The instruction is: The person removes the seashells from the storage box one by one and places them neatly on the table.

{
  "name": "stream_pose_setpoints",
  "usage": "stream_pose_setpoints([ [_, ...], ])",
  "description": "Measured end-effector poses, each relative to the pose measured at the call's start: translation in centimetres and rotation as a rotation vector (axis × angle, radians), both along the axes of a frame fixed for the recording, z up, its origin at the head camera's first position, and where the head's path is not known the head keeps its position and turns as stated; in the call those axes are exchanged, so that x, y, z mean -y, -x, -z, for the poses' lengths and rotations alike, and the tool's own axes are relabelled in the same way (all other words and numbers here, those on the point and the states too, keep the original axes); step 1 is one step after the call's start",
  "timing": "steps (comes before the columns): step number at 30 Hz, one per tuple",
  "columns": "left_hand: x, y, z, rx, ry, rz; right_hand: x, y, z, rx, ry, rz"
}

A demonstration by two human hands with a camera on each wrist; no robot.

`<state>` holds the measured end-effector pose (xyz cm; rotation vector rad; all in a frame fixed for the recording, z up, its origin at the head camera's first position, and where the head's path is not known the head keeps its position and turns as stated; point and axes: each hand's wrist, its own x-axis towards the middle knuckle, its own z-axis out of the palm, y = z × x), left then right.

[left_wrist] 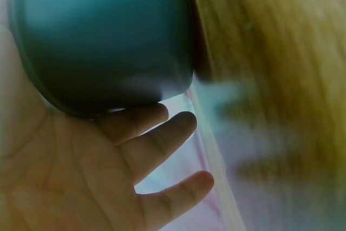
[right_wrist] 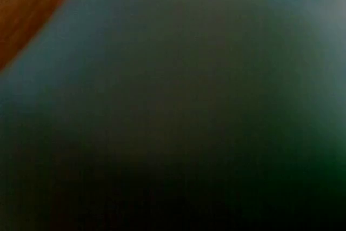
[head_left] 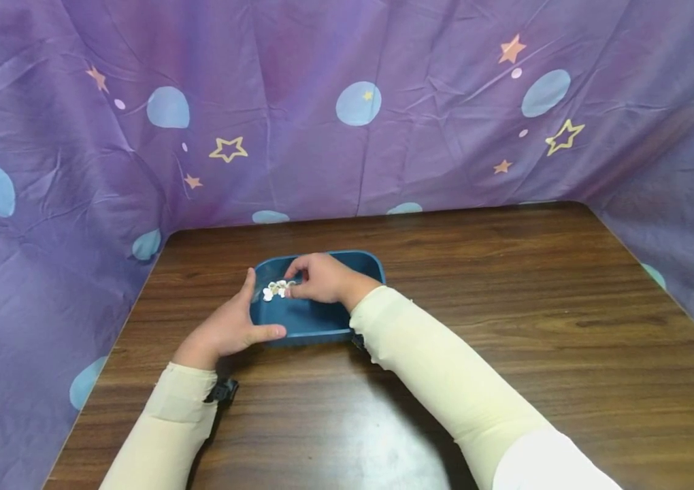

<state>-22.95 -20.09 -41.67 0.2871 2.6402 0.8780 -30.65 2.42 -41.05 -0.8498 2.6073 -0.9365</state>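
A blue plastic bin (head_left: 298,317) stands on the table. My left hand (head_left: 227,327) is at its left end, fingers spread along the outside and thumb over the near rim. In the left wrist view, the palm and straight fingers of the left hand (left_wrist: 108,155) lie against the outside of the bin (left_wrist: 108,31). My right hand (head_left: 322,278) reaches into the bin and pinches a cluster of small white pieces (head_left: 273,289) between thumb and forefinger. Its other fingers are curled. The right wrist view is dark and blurred, filled mostly by the bin (right_wrist: 173,79).
The brown wood-grain table (head_left: 506,306) extends to the right and in front of the bin. A purple curtain (head_left: 298,170) with stars and blue shapes hangs behind and at both sides. Dark wrist cameras (head_left: 222,390) sit under the sleeves.
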Motion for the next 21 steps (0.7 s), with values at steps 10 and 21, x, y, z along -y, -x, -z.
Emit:
stream_pose_setpoints([
  [10,0.01,-0.18,-0.19,0.001,0.004,0.000,0.29,0.17,0.51,0.061,-0.130,0.013],
  [21,-0.07,-0.25,-0.25,0.009,0.013,-0.003,0.31,0.19,0.88,0.041,-0.197,0.003],
])
